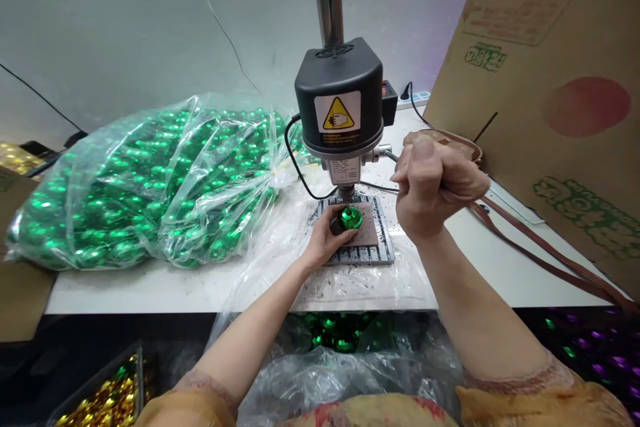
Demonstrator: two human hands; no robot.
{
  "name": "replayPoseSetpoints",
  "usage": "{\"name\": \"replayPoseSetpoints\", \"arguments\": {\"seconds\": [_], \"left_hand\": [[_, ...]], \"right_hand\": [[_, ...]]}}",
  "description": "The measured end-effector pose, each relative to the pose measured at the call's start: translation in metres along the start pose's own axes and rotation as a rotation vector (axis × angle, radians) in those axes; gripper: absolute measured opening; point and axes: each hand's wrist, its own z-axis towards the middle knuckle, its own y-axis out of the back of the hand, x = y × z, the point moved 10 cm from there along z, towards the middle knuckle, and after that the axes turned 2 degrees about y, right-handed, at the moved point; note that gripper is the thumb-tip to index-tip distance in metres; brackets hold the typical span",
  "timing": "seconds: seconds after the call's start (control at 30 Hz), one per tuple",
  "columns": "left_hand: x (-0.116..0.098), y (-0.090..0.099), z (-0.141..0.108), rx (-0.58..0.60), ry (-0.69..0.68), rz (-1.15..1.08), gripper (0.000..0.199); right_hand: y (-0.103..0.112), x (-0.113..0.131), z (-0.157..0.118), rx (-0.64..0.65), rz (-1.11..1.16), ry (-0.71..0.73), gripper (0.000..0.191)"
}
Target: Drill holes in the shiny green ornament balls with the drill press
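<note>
A shiny green faceted ball [351,217] sits on a small flat board [369,230] on the slotted metal base [385,255] of a bench drill press [340,90]. Thumb and fingers of my left hand [325,237] are closed around the ball from the left, directly below the drill chuck [347,192]. The drill tip is too small to make out. To the right of the drill head, my right hand [435,183] is raised in a fist around the feed lever [391,155], most of which the fingers hide.
A clear bag of green faceted balls [125,187] lies on the white table [125,290] at left. More green balls [340,330] lie in plastic below the front edge. A large cardboard box [565,147] stands at right, beside a brown strap [545,250]. Gold pieces [107,400] fill a container lower left.
</note>
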Motion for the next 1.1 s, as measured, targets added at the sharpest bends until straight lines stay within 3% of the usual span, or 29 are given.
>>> {"name": "replayPoseSetpoints", "arguments": {"seconds": [0.5, 0.8, 0.9, 1.0, 1.1], "left_hand": [[0.003, -0.002, -0.001, -0.003, -0.011, -0.031, 0.052], [0.001, -0.002, -0.001, -0.007, -0.002, -0.06, 0.053], [0.004, -0.003, -0.001, -0.006, -0.004, -0.067, 0.053], [0.007, -0.003, 0.0, -0.019, -0.003, -0.07, 0.054], [0.006, 0.001, 0.0, -0.057, -0.015, -0.058, 0.05]], "right_hand": [[0.012, 0.001, -0.016, -0.058, 0.027, 0.074, 0.044], [0.016, 0.005, -0.03, 0.022, 0.021, 0.203, 0.051], [0.012, 0.007, -0.021, 0.008, 0.015, 0.151, 0.05], [0.003, 0.003, 0.001, -0.034, -0.046, 0.008, 0.043], [-0.013, -0.012, 0.023, 0.034, -0.185, -0.165, 0.043]]}}
